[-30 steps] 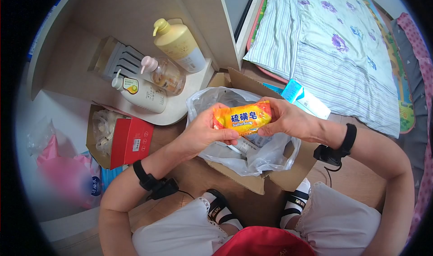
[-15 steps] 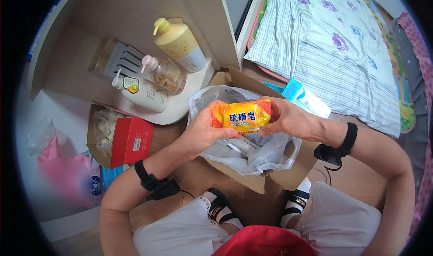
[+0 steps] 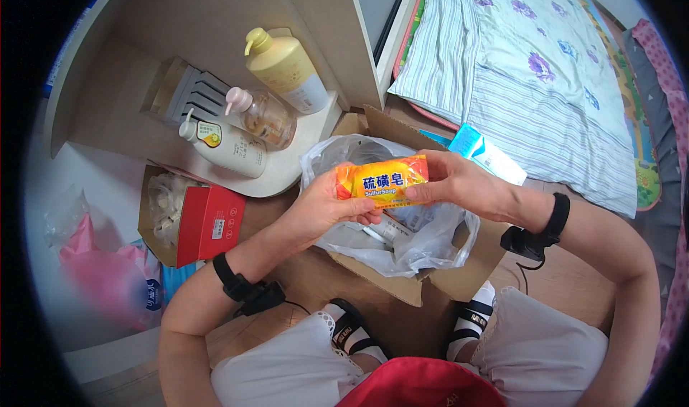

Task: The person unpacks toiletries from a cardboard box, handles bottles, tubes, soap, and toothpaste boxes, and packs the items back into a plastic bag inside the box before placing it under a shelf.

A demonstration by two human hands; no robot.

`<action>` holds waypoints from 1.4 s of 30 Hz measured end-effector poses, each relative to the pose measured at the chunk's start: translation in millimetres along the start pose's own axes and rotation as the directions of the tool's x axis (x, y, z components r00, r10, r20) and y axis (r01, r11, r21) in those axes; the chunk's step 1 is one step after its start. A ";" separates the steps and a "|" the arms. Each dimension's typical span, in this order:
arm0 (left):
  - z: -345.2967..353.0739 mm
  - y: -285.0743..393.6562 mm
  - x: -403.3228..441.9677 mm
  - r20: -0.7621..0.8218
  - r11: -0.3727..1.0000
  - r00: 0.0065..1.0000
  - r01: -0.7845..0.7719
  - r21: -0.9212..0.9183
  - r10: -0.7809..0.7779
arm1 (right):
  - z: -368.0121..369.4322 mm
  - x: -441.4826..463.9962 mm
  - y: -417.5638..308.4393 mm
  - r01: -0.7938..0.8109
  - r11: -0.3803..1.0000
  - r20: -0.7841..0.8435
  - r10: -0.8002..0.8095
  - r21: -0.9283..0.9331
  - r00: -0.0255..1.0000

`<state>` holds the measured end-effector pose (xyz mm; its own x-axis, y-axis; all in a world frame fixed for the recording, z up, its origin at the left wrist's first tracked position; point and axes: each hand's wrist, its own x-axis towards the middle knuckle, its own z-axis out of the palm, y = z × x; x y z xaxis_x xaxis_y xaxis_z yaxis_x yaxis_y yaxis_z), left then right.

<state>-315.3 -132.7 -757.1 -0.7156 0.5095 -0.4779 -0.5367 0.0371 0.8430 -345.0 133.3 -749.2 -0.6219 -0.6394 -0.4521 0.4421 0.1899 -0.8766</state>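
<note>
A bar of sulfur soap (image 3: 380, 181) in an orange and yellow wrapper is held up in front of me, its printed face toward the camera. My left hand (image 3: 326, 204) grips its left end, the thumb along the lower edge. On the right end, my right hand (image 3: 446, 181) is closed with its thumb pressed on the front of the wrapper. Below the soap, an open cardboard box (image 3: 391, 286) is lined with a white plastic bag (image 3: 423, 255). A pale tube-like item (image 3: 393, 231) lies inside the bag, partly hidden by my hands.
On the shelf (image 3: 276, 181) at left stand a white pump bottle (image 3: 233, 148), a clear pump bottle (image 3: 269, 122) and a yellow pump bottle (image 3: 291, 73). A red box (image 3: 209, 224) with plastic bags sits on the floor. Right of the carton are a blue-and-white pack (image 3: 488, 157) and a floral bedsheet (image 3: 524, 84).
My right thumb has moved from the soap's lower edge onto its front face. The soap has shifted slightly left and up and tilts a little more.
</note>
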 end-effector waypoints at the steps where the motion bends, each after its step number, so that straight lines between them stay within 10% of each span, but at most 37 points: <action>1: 0.2 1.5 -0.1 0.016 1.000 1.000 0.006 0.003 -0.006 | -0.4 0.1 -0.5 -0.004 1.000 -0.005 0.004 0.004 1.000; 42: 7.4 13.3 -5.3 -0.110 0.998 0.992 -0.060 0.030 0.063 | 2.5 -0.6 -2.9 0.213 0.964 0.134 -0.192 -0.163 0.972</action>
<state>-315.3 -128.6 -741.5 -0.7931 0.4127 -0.4479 -0.4789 0.0319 0.8773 -344.3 131.3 -746.0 -0.6026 -0.7581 -0.2492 0.1886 0.1681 -0.9676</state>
